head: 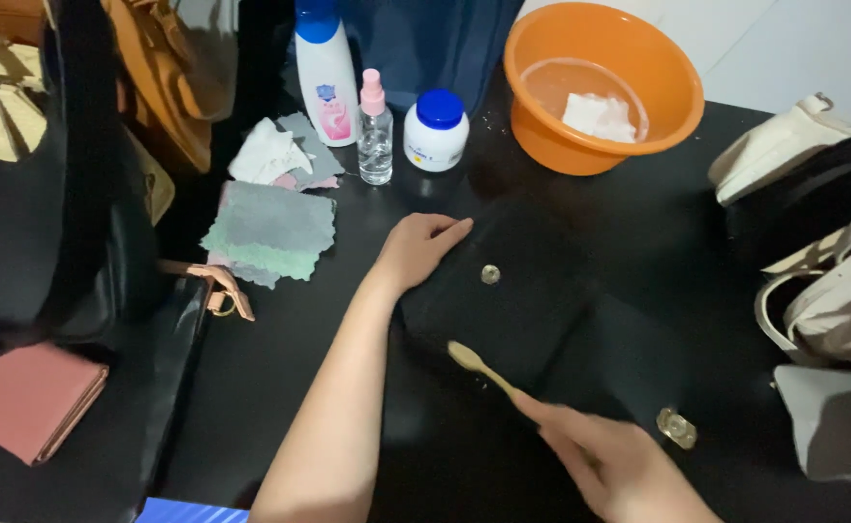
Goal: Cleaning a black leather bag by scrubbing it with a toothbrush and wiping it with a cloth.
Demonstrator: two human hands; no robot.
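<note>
A black bag (532, 310) lies flat on the black table, its flap open, with a round metal snap (489, 274) on one part and a gold clasp (676, 427) on the other. My left hand (416, 250) rests on the bag's upper left edge, fingers together, pressing it down. My right hand (619, 465) holds a small wooden-handled brush (479, 366) whose head touches the bag's surface near its middle.
An orange basin (561, 136) with water and a white cloth stands at the back. Beside it stand a white jar (436, 131), a clear spray bottle (375, 131) and a white bottle (326, 73). Cloths (270, 232) lie left; bags (813, 252) crowd both sides.
</note>
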